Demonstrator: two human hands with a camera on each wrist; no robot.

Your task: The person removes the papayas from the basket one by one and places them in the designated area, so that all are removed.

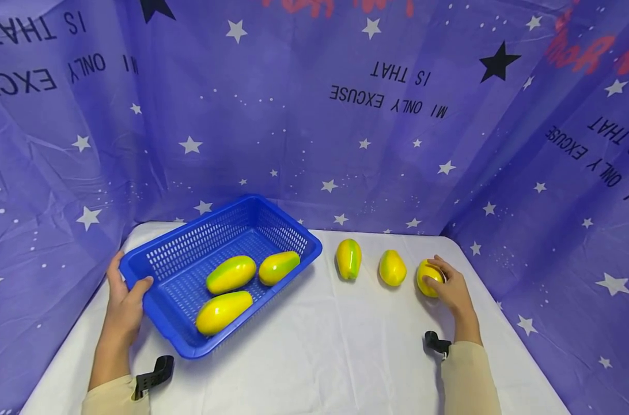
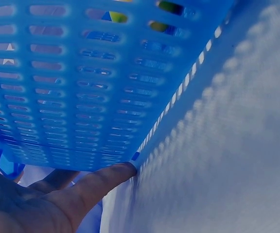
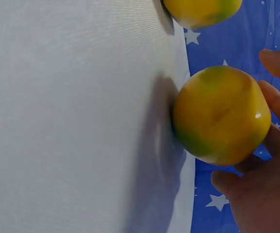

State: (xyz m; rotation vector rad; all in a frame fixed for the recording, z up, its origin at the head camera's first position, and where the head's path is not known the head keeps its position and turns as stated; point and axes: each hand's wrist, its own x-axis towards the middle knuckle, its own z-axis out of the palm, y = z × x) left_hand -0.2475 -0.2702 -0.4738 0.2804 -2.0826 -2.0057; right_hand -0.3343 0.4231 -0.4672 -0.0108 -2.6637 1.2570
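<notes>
Sleeves (image 1: 472, 380) up front. Left hand (image 1: 125, 305) grips basket (image 1: 163, 321) by one end, likely steadying it; three papayas (image 1: 231, 275) inside. Right hand (image 1: 457, 293) curls round outermost papaya (image 3: 222, 116) on table (image 1: 335, 351); spacing probably leaves grip room.

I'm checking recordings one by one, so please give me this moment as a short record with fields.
left hand: grips the left end of the blue basket
right hand: fingers around the rightmost fruit; lifted or not is unclear
basket fruits: three, mainly yellow
table fruits: two, between basket and rightmost fruit
table: white covering
backdrop: purple cloth with stars and lettering
</notes>
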